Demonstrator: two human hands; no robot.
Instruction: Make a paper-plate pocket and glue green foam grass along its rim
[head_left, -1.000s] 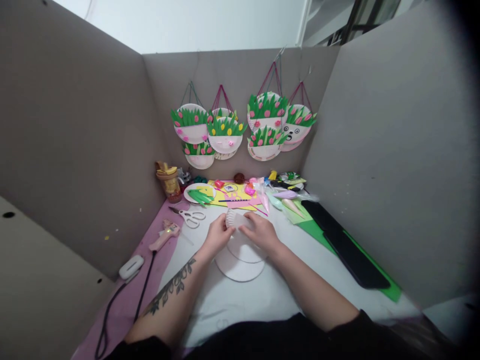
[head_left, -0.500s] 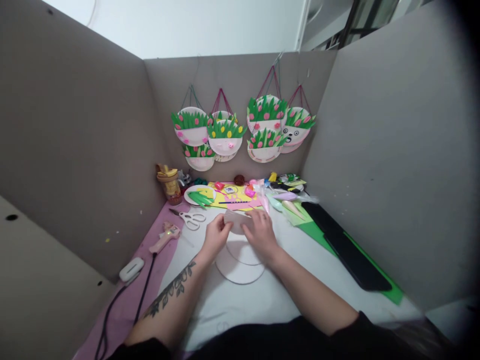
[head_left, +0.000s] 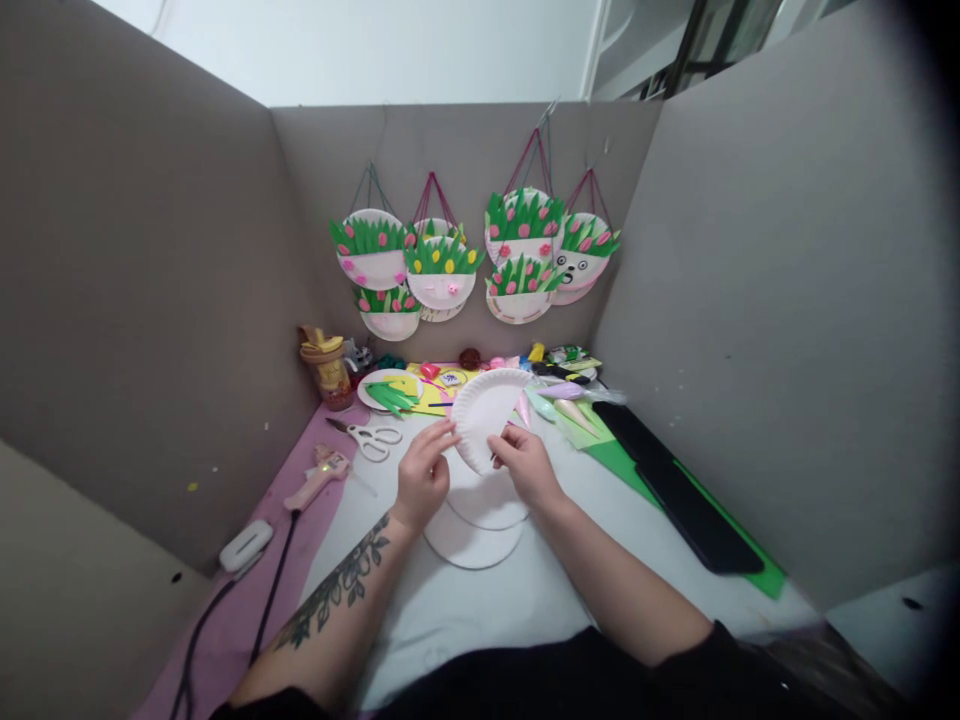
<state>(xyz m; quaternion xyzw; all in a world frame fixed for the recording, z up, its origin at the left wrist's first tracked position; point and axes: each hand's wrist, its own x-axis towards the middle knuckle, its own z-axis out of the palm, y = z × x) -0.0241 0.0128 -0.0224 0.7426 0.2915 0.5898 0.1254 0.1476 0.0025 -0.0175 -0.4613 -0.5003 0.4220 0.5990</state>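
Observation:
A white paper plate half (head_left: 484,410) is held upright above the table, its flat cut edge slanting down to the right. My left hand (head_left: 422,480) pinches its lower left edge. My right hand (head_left: 527,466) grips its lower right part, fingers curled round it. Under both hands lie two more white paper plates (head_left: 472,530), stacked on the white table top.
Scissors (head_left: 367,437) and a pink glue gun (head_left: 315,478) with its black cord lie at the left. Coloured paper, foam pieces and a plate with green leaves (head_left: 386,393) crowd the back. A black flat bar (head_left: 675,485) lies on green sheet at right. Decorated plates (head_left: 442,265) hang on the back wall.
The plate half was low and folded between my hands; now it is raised and turned upright, showing its full semicircle. My hands moved slightly apart beneath it.

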